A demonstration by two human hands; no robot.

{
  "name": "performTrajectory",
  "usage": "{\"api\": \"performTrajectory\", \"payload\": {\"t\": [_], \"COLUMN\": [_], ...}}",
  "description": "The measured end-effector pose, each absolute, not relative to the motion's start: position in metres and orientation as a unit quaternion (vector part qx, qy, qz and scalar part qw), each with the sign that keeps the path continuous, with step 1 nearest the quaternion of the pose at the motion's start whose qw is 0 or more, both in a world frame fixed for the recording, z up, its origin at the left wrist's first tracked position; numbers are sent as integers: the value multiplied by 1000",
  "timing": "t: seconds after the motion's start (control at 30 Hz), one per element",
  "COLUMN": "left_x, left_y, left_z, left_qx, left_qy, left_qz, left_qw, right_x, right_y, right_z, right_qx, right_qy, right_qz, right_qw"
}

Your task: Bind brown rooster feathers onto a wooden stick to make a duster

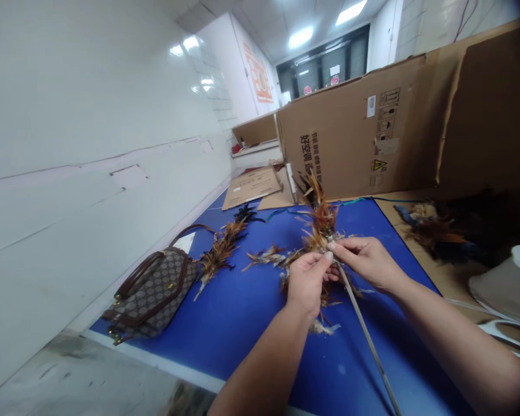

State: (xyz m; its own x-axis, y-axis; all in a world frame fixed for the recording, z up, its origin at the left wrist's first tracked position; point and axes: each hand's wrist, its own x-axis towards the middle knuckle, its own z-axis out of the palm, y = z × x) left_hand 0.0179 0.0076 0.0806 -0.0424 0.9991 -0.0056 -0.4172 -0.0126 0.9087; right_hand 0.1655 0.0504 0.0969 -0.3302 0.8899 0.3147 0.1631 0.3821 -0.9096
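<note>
A thin pale stick (364,326) slants up from the lower right edge, and its far end is covered with brown and orange feathers (324,215), like a feather duster. My left hand (307,283) is closed in a pinch at the lower edge of the feathered part. From the other side, my right hand (366,260) pinches the same spot, thumb and fingertips together. The two thumbs nearly meet, and fingers hide exactly what is pressed there. Loose feathers (271,255) lie on the blue tabletop (251,323) beneath and left of my hands.
A finished-looking feather bunch (223,245) lies left, beside a patterned handbag (153,294) near the white wall. A big cardboard box (355,133) stands behind. At right are a dark feather pile (433,231), white-handled scissors (509,335) and a pale container (502,289).
</note>
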Motion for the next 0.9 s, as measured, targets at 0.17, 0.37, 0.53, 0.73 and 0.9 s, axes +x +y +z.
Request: {"api": "performTrajectory", "payload": {"t": [0.17,0.37,0.53,0.73,0.9], "left_x": [22,25,18,9,4], "left_y": [5,5,6,2,-1], "left_z": [77,75,74,76,77], "left_qx": [342,319,312,321,334], "left_qy": [376,318,303,331,358], "left_qz": [604,616,605,624,642], "left_qw": [614,647,668,631,590], "right_x": [163,155,147,132,120], "right_y": [52,43,38,44,47], "right_z": [91,94,94,94,99], "right_qx": [-385,-370,-370,-401,-404], "right_qy": [-684,-644,-631,-718,-740], "right_qz": [442,520,533,374,348], "right_qw": [435,422,426,429,410]}}
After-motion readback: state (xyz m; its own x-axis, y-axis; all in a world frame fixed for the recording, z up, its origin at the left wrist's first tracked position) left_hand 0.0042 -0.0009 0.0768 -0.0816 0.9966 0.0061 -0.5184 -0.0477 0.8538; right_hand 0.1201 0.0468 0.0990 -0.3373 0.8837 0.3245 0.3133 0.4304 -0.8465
